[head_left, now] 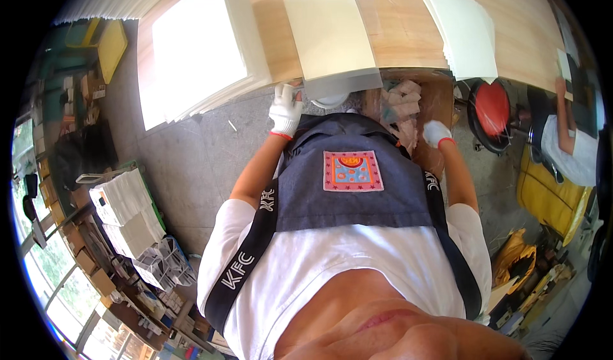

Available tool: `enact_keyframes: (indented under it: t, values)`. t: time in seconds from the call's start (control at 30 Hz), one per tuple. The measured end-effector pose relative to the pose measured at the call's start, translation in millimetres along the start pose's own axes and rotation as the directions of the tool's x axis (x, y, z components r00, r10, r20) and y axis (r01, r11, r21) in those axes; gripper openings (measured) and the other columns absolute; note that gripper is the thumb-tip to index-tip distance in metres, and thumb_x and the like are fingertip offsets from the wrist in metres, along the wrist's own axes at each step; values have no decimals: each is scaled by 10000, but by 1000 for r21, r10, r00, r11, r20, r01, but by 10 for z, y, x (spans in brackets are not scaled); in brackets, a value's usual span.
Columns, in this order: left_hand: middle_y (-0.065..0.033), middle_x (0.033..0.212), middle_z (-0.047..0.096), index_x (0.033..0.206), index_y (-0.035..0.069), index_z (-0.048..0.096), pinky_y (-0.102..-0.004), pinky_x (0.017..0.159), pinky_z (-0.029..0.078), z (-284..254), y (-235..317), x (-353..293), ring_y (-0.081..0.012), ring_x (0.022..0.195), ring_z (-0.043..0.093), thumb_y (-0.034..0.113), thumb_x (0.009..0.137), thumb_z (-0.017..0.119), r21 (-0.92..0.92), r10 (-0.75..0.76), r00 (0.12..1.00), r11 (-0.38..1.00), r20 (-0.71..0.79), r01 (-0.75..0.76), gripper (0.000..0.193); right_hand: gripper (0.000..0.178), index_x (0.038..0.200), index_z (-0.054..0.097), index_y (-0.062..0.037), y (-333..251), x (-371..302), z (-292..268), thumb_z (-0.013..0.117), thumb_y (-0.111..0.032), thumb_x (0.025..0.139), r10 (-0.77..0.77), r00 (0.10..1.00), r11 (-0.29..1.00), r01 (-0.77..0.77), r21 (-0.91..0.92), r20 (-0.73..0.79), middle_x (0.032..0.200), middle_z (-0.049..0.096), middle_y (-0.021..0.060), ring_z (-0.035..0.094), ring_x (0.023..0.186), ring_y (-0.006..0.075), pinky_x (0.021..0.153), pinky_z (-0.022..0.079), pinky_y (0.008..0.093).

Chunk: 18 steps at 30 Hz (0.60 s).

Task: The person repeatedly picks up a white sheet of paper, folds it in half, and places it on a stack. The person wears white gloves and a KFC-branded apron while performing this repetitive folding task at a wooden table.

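Note:
My left hand (285, 108), in a white glove with a red cuff, rests at the front edge of the wooden table (402, 28). Its fingers are curled, with nothing visible in them. It sits just left of a cream stack of sheets (331, 34) that overhangs the edge. My right hand (437, 133), gloved the same way, reaches down into an open cardboard box (440, 98) under the table. The box holds pinkish wrapped bundles (401, 101). Whether that hand grips anything is hidden. A dark apron (351, 175) covers my front.
A large white sheet stack (198, 47) lies on the table's left and a thinner white stack (466, 31) on its right. A red stool (491, 108) stands to the right. Another person (571, 140) works near a yellow bin (549, 197). White bundles (128, 213) are piled on the floor at left.

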<state>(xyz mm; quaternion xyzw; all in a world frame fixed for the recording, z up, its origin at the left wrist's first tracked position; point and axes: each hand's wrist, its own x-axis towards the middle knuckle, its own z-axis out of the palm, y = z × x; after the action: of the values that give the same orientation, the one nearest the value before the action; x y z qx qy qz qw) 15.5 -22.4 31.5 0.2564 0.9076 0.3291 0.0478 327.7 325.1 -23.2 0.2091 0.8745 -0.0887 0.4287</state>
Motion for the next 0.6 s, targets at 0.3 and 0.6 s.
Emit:
enact_keyframes:
  t: [0.3,0.6]
  values:
    - [-46,896,597,799,117,584,-358,552,468,36,54,283,-235,711,571,119,685,672,56,515,854,857,-74,-512,145,243,897,589,-152,-1477,81,-1677,671,-187,671,-323,311,867,476,-148,-894,966,581,23,557,903,236,724,454,366]
    - [1,705,529,776,86,458,-251,492,425,415,75,135,-96,597,511,89,786,644,-884,-617,786,345,40,316,187,256,836,514,-111,-1738,286,-1654,554,-362,802,309,534,848,220,482,-787,766,621,147,597,700,352,596,449,456]
